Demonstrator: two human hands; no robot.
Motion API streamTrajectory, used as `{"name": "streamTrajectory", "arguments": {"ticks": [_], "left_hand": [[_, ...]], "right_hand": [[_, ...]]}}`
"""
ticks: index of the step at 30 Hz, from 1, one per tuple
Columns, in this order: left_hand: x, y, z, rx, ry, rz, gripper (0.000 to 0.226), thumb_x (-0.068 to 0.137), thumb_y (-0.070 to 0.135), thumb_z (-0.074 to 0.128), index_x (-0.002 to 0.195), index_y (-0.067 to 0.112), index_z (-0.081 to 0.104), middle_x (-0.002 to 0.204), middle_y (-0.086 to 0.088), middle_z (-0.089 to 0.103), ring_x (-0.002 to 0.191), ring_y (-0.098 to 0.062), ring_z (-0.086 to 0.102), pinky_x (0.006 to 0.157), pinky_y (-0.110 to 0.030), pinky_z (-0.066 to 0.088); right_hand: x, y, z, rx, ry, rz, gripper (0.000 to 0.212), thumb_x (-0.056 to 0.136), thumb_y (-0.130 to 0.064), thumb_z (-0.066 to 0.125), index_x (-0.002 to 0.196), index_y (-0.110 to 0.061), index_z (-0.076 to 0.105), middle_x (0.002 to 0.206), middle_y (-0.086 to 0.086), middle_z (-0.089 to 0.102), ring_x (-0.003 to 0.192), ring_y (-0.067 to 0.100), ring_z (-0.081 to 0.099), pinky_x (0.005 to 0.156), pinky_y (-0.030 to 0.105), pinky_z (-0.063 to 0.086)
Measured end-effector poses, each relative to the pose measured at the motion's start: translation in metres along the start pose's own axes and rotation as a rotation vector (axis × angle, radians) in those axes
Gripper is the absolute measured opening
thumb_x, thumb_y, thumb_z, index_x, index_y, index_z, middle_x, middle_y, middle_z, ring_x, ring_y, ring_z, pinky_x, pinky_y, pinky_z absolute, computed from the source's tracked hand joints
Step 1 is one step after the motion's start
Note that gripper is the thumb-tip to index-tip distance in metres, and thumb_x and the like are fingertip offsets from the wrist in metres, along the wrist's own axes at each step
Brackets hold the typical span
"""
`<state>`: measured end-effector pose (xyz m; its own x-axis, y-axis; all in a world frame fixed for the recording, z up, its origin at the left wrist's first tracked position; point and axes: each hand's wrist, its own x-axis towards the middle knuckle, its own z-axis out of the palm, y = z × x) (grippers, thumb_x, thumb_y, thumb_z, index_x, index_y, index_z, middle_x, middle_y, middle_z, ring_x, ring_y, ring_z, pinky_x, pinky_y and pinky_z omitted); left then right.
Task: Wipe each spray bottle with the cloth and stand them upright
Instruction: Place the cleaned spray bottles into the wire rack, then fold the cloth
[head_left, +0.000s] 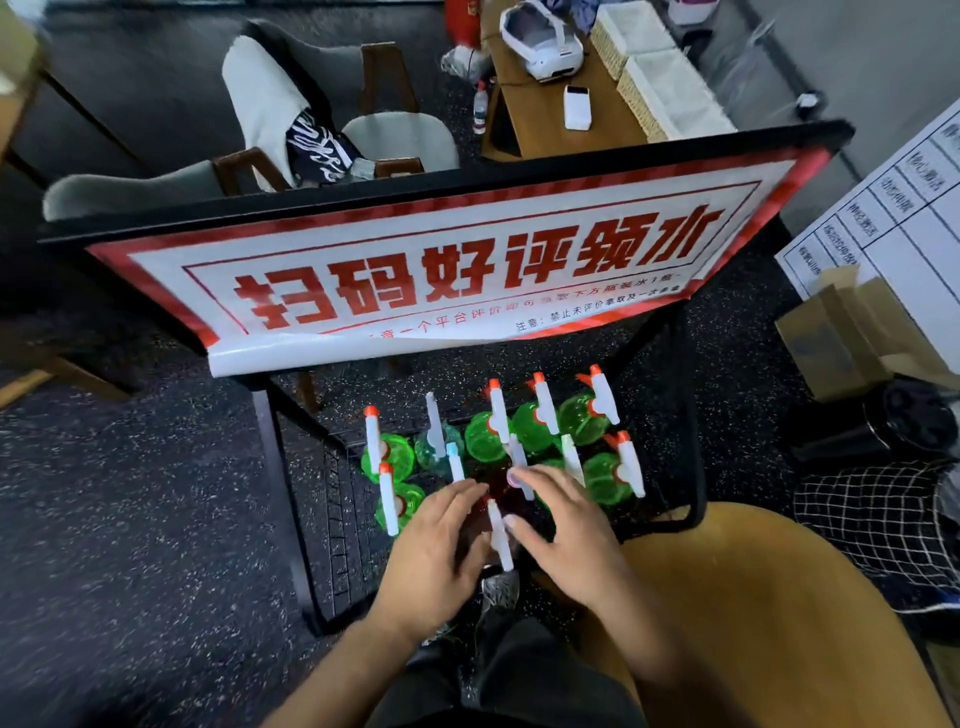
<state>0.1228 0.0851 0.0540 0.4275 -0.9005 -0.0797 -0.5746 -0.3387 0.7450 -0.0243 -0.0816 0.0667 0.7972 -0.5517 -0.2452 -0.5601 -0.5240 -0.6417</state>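
The spray bottles (498, 441) stood packed close together on the low black rack (332, 499), with thin gaps between them. Their white tops stuck up and blocked the way down from above. Behind the bottles, the big sign (441, 260) leaned over like a roof, so there was little room up there. Left of the bottles, the rack shelf was bare, an open way in. In front of the bottles, both hands (441, 535) filled the space around one white top. Right of the bottles, a black bar (693, 415) closed that side.
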Motion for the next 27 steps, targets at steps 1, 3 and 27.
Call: {"name": "streamTrajectory", "arguments": {"ticks": [1, 3, 27], "left_hand": [[-0.004, -0.001, 0.000, -0.004, 0.001, 0.001, 0.053, 0.103, 0.042, 0.057, 0.151, 0.018, 0.055, 0.151, 0.004, 0.057, 0.141, -0.014, 0.052, 0.120, -0.031, 0.042], [-0.011, 0.000, -0.003, -0.017, -0.011, -0.005, 0.054, 0.103, 0.044, 0.054, 0.151, 0.019, 0.055, 0.150, 0.005, 0.057, 0.141, -0.013, 0.052, 0.121, -0.028, 0.040], [-0.070, 0.145, 0.190, 0.199, -0.739, 0.460, 0.055, 0.101, 0.045, 0.046, 0.151, 0.023, 0.056, 0.150, -0.002, 0.059, 0.141, -0.022, 0.050, 0.122, -0.044, 0.040]], "right_hand": [[-0.003, -0.002, 0.002, -0.002, 0.002, 0.004, 0.054, 0.101, -0.056, 0.057, 0.152, -0.041, 0.048, 0.151, -0.025, 0.043, 0.138, -0.001, 0.043, 0.116, 0.035, 0.043], [-0.013, -0.006, 0.007, -0.003, 0.019, 0.019, 0.055, 0.101, -0.056, 0.057, 0.153, -0.040, 0.047, 0.151, -0.025, 0.042, 0.140, 0.000, 0.042, 0.117, 0.035, 0.042], [-0.313, 0.077, 0.043, 0.243, 0.534, 0.805, 0.077, 0.091, -0.070, 0.046, 0.152, -0.024, 0.052, 0.152, 0.002, 0.052, 0.136, 0.025, 0.052, 0.108, 0.035, 0.043]]}}
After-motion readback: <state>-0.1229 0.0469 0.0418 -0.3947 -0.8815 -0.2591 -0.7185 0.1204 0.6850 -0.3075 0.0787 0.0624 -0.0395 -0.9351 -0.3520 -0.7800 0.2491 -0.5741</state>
